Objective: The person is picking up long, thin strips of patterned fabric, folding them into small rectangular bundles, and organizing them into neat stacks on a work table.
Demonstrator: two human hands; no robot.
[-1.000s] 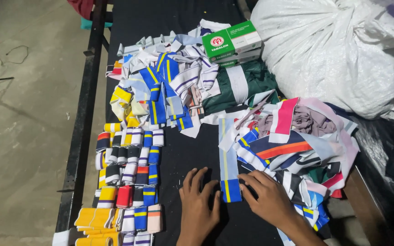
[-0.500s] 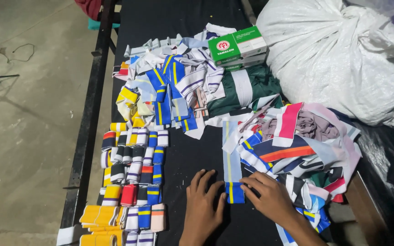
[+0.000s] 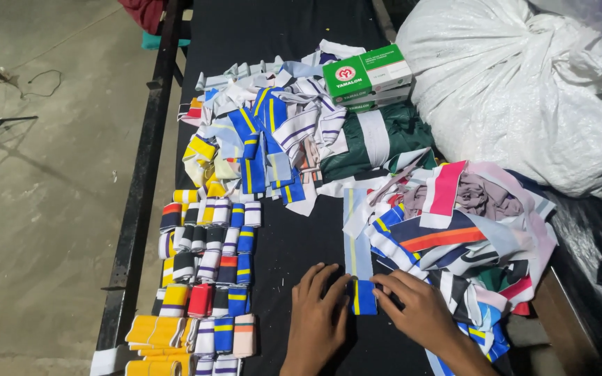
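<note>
**Two hands fold a striped cloth strip on a dark tabletop**

A person's two bare hands work at the 6 o'clock edge of a black tabletop [image 3: 294,230]. Between them lies a long cloth strip [image 3: 358,240], pale along most of its length, with a blue end marked by a yellow stripe. The strip runs from the middle of the tabletop down toward 6 o'clock.

The left hand [image 3: 317,313] lies flat, fingers spread, its fingertips touching the strip's blue end from the left. The right hand [image 3: 416,310] presses in from the right, fingers close together and bent over that same end. Compared with a second ago, both hands have drawn closer, and the blue end looks shorter and doubled over, so the fold appears to be under way.

At 9 o'clock, rows of folded strips [image 3: 207,271] sit neatly side by side: yellow, blue, red, black and white. At 12 o'clock lies a loose heap of strips [image 3: 266,139], with a green and white box [image 3: 367,73] just beyond it. At 3 o'clock is a second tangled pile [image 3: 461,223], and at 1 o'clock a large white sack [image 3: 531,83].
</note>
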